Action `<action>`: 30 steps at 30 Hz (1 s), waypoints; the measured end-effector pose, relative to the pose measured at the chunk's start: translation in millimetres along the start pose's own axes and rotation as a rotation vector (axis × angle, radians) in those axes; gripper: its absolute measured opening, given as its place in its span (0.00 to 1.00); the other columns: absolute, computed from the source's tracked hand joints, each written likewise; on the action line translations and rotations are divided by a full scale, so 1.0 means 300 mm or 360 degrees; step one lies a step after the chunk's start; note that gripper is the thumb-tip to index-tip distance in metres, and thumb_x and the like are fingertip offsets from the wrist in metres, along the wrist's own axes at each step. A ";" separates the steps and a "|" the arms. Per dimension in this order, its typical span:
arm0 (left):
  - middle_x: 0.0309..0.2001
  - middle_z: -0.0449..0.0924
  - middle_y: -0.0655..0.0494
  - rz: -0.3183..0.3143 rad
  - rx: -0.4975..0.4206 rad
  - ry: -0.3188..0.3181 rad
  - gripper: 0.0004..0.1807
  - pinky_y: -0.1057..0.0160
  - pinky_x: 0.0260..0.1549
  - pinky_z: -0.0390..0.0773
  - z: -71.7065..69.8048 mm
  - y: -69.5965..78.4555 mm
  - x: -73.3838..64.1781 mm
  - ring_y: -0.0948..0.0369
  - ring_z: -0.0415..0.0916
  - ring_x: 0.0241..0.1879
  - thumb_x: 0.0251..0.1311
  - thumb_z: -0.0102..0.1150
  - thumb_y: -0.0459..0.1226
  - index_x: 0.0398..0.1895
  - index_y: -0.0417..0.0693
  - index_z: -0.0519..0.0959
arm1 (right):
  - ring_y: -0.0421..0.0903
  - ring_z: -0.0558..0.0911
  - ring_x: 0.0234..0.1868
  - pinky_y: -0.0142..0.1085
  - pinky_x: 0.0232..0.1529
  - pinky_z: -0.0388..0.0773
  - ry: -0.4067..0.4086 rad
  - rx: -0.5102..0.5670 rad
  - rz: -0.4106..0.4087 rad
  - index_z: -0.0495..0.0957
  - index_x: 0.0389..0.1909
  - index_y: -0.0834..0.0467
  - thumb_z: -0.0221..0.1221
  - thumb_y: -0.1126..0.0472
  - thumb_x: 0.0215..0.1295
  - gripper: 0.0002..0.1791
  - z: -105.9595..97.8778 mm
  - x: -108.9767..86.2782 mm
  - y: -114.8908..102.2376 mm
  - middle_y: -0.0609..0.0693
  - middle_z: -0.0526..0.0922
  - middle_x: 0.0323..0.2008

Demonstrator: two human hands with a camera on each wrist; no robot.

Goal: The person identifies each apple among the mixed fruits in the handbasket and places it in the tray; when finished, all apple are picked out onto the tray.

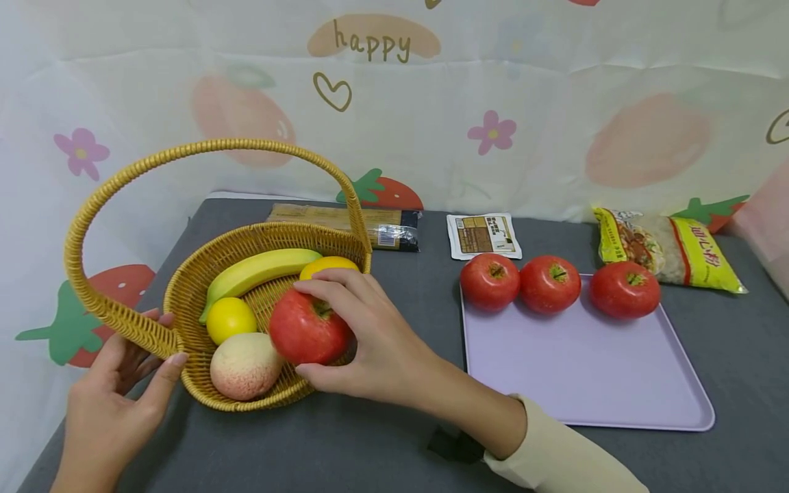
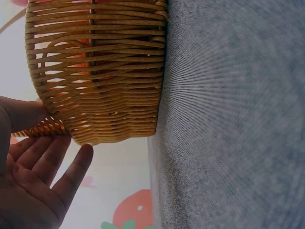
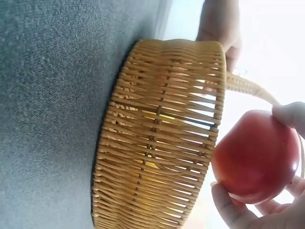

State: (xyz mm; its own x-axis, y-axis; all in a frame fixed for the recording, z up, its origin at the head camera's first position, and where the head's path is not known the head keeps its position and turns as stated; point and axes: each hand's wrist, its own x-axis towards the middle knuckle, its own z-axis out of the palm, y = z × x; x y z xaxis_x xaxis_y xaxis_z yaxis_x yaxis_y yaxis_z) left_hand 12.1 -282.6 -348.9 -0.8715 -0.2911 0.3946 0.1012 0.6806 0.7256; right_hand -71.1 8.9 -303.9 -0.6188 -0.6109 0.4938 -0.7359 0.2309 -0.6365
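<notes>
My right hand (image 1: pixel 370 329) holds a red apple (image 1: pixel 306 327) over the right side of a wicker basket (image 1: pixel 216 253). Its thumb and fingers spread around the fruit, and the right wrist view shows the apple (image 3: pixel 257 155) just above the woven rim. With thumb and fingers on either side, my left hand (image 1: pixel 117 397) grips the foot of the basket handle (image 1: pixel 138 329). Inside the basket lie a banana (image 1: pixel 261 270), a yellow lemon-like fruit (image 1: pixel 231 320), a pale pink peach (image 1: pixel 245 366) and an orange-yellow fruit (image 1: pixel 329 264), partly hidden by the right hand.
Three red apples (image 1: pixel 550 285) sit along the back edge of a lilac tray (image 1: pixel 585 376) on the right. Behind are a small white packet (image 1: pixel 483 234), a yellow noodle bag (image 1: pixel 672 253) and a long flat package (image 1: pixel 388 229). A printed cloth (image 1: pixel 401 103) hangs behind the grey table.
</notes>
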 end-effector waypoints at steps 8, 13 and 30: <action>0.58 0.80 0.56 -0.0016 0.0014 -0.0005 0.36 0.84 0.44 0.72 0.002 0.001 -0.001 0.80 0.74 0.52 0.54 0.71 0.24 0.68 0.44 0.73 | 0.41 0.64 0.62 0.33 0.48 0.80 -0.0028 0.0031 0.0079 0.71 0.66 0.50 0.76 0.55 0.50 0.41 -0.021 -0.029 -0.002 0.44 0.68 0.64; 0.58 0.80 0.57 -0.0019 0.0013 -0.0004 0.36 0.84 0.45 0.72 0.001 -0.002 -0.002 0.80 0.74 0.52 0.54 0.71 0.24 0.68 0.44 0.73 | 0.42 0.65 0.61 0.34 0.49 0.80 -0.0025 0.0010 0.0074 0.71 0.66 0.50 0.76 0.54 0.51 0.40 -0.032 -0.043 0.000 0.45 0.69 0.64; 0.58 0.80 0.57 -0.0024 0.0040 -0.0002 0.36 0.84 0.45 0.72 0.000 0.004 0.001 0.81 0.74 0.51 0.54 0.72 0.25 0.68 0.44 0.73 | 0.44 0.65 0.65 0.36 0.50 0.81 -0.0004 0.0035 0.0123 0.71 0.68 0.50 0.76 0.55 0.51 0.41 -0.083 -0.104 0.014 0.46 0.68 0.67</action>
State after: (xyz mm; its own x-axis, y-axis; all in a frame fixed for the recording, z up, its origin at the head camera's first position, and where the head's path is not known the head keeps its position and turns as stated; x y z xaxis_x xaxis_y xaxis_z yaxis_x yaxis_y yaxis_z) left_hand 12.0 -281.8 -348.0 -0.8734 -0.3005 0.3833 0.0764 0.6927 0.7171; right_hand -61.8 47.9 -307.1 -0.6731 -0.5936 0.4411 -0.6795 0.2609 -0.6857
